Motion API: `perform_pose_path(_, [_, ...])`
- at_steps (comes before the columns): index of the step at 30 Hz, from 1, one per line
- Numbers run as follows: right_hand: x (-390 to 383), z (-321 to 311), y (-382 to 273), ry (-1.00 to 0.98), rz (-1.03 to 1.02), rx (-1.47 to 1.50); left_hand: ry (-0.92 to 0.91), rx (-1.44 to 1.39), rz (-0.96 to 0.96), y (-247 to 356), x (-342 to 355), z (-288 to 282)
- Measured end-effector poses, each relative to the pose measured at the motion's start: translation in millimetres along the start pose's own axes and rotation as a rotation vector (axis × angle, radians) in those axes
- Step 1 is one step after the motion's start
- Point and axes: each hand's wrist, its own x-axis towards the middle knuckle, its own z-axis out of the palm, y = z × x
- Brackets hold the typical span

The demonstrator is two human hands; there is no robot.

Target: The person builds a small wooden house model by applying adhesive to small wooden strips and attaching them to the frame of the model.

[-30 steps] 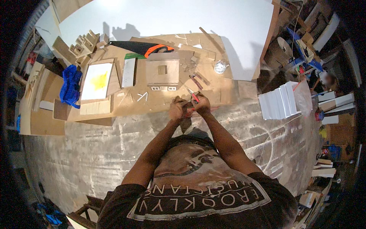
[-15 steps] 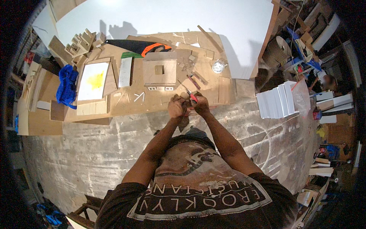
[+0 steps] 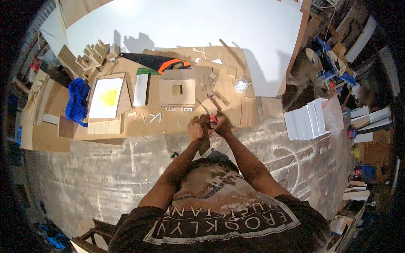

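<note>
While the red-handled tool [image 3: 213,119] sits near your front edge of the worktop [image 3: 177,120], you have the grip of your right hand [image 3: 222,126] clenched around its handle. Your left hand [image 3: 195,130] has its fingers curled just beside it; you are in shadow there, so whatever they enclose cannot be told. Compared with a second ago, more of the tool's slim end shows clear, suggesting your tool hand has been re-angled for the work. Its long axis slants forward and to your left, the tip pointing toward the wooden box [image 3: 166,91]; contact is not discernible. Beyond lies a handsaw [image 3: 143,59]; to your left, a yellow-stained white panel [image 3: 101,95].
</note>
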Motion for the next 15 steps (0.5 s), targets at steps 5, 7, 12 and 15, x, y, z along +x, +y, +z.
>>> perform_pose_path(5, [-4, 7, 4, 0.139, -0.045, -0.148, 0.011, 0.06, 0.203, 3, 1, -3])
perform_pose_path(7, [-4, 9, 3, 0.118, -0.015, -0.122, -0.001, -0.054, 0.076, -5, 0, -3])
perform_pose_path(12, [-4, 13, 1, 0.032, -0.002, -0.095, -0.033, -0.42, -0.109, -25, -16, 6])
perform_pose_path(15, [-6, 21, 14, -0.02, 0.26, -0.081, -0.157, -0.429, -0.049, -16, -17, 13])
